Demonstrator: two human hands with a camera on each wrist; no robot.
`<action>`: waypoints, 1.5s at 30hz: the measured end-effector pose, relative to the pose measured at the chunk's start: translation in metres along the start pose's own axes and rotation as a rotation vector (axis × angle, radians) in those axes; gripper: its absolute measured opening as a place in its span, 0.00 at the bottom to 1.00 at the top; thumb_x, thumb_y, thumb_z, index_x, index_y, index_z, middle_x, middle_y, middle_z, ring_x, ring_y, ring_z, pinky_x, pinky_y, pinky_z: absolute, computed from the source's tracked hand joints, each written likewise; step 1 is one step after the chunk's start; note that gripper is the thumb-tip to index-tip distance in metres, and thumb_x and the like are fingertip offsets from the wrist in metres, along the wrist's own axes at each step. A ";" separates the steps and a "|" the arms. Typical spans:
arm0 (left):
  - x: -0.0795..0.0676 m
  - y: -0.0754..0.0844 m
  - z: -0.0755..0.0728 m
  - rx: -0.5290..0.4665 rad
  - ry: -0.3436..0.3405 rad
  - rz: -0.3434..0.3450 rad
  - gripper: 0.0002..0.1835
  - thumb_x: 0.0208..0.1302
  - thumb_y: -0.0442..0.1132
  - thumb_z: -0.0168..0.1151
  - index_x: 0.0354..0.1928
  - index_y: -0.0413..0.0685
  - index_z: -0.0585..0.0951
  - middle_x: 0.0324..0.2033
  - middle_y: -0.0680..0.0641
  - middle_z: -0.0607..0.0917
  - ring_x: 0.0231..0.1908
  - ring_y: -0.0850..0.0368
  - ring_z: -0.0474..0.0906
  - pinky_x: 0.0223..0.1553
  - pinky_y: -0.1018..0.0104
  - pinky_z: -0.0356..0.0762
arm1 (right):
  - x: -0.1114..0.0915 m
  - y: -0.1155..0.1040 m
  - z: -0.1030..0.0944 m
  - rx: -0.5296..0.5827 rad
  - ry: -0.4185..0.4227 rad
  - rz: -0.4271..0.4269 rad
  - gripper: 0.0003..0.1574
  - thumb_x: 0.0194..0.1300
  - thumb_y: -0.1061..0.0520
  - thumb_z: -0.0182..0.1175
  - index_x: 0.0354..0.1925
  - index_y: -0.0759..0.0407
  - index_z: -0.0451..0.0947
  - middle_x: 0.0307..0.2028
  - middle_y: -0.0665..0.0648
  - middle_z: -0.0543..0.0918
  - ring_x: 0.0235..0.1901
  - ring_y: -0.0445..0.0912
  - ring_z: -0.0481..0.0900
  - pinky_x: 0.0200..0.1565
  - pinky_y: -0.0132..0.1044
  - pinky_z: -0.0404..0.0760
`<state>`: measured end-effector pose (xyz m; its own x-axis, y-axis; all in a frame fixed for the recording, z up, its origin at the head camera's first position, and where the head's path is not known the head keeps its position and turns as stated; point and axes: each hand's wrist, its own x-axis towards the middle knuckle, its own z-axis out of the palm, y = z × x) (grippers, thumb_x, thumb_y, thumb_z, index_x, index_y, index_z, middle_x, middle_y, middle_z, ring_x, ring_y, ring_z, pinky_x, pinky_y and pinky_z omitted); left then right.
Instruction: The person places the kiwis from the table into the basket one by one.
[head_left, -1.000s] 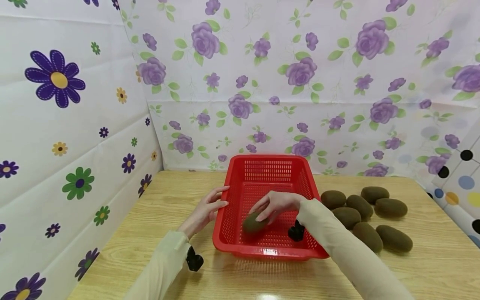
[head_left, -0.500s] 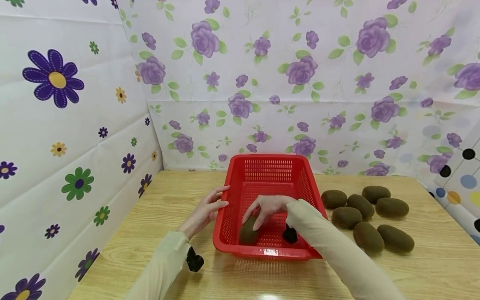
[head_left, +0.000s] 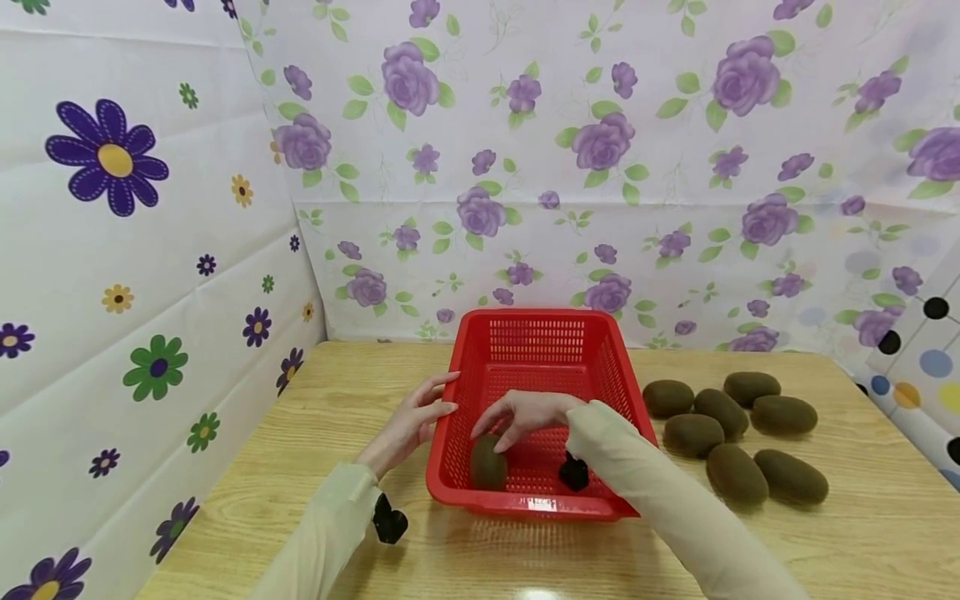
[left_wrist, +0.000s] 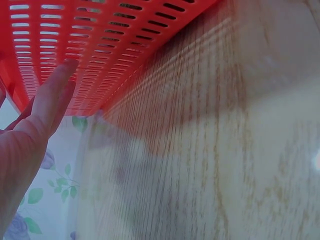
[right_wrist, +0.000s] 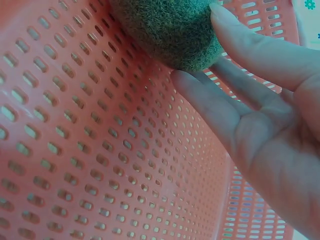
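Observation:
A red plastic basket [head_left: 536,504] with slotted walls stands on the wooden table. Inside, near its front left corner, one brown fuzzy kiwi [head_left: 489,467] lies lengthwise. My right hand [head_left: 525,414] reaches into the basket and holds the kiwi's far end between thumb and fingers. The right wrist view shows the thumb [right_wrist: 235,25] against the fuzzy skin and other fingers at the fruit's end. My left hand [head_left: 408,425] rests against the basket's left side with extended fingers. Those fingers [left_wrist: 50,95] lie along the outer slotted wall in the left wrist view.
Several more kiwis [head_left: 738,475] lie in a loose group on the table [head_left: 360,375] right of the basket. A floral cloth [head_left: 540,167] hangs behind the table, and another flowered cloth [head_left: 187,292] covers the left side.
My right hand has moved left with the kiwi, which has turned from slanted to lengthwise beside the basket's left wall. My left hand and the basket have stayed put.

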<state>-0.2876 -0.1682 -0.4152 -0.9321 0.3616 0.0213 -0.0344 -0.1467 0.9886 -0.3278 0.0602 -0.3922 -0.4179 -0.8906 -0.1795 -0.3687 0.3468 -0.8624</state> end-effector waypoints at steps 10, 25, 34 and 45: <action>-0.001 0.000 -0.001 -0.015 -0.006 0.010 0.26 0.63 0.32 0.52 0.64 0.51 0.63 0.58 0.39 0.64 0.50 0.42 0.70 0.44 0.49 0.73 | -0.012 -0.007 -0.003 0.087 0.036 0.036 0.25 0.57 0.65 0.61 0.54 0.65 0.73 0.50 0.61 0.75 0.50 0.52 0.72 0.43 0.39 0.76; 0.001 0.001 -0.001 -0.017 -0.018 0.020 0.26 0.64 0.32 0.51 0.64 0.50 0.63 0.58 0.38 0.64 0.51 0.40 0.69 0.44 0.49 0.73 | -0.054 -0.035 -0.024 0.174 0.159 -0.024 0.24 0.56 0.64 0.62 0.53 0.62 0.74 0.49 0.59 0.76 0.45 0.53 0.77 0.41 0.51 0.76; 0.002 0.002 0.000 -0.016 -0.037 0.010 0.26 0.65 0.32 0.51 0.65 0.49 0.62 0.59 0.38 0.63 0.52 0.38 0.67 0.44 0.49 0.73 | -0.090 -0.040 -0.034 0.214 0.303 -0.071 0.21 0.56 0.66 0.61 0.51 0.64 0.75 0.47 0.63 0.77 0.44 0.57 0.76 0.40 0.49 0.77; -0.001 -0.001 -0.001 -0.018 -0.022 0.026 0.27 0.63 0.32 0.53 0.64 0.48 0.63 0.58 0.38 0.64 0.51 0.39 0.68 0.42 0.50 0.74 | -0.148 -0.025 -0.052 0.205 0.440 -0.121 0.21 0.60 0.65 0.58 0.52 0.68 0.72 0.47 0.67 0.76 0.43 0.59 0.76 0.40 0.53 0.76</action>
<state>-0.2869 -0.1691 -0.4161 -0.9245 0.3777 0.0504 -0.0170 -0.1730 0.9848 -0.2998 0.1983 -0.3198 -0.7088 -0.6974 0.1062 -0.2840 0.1443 -0.9479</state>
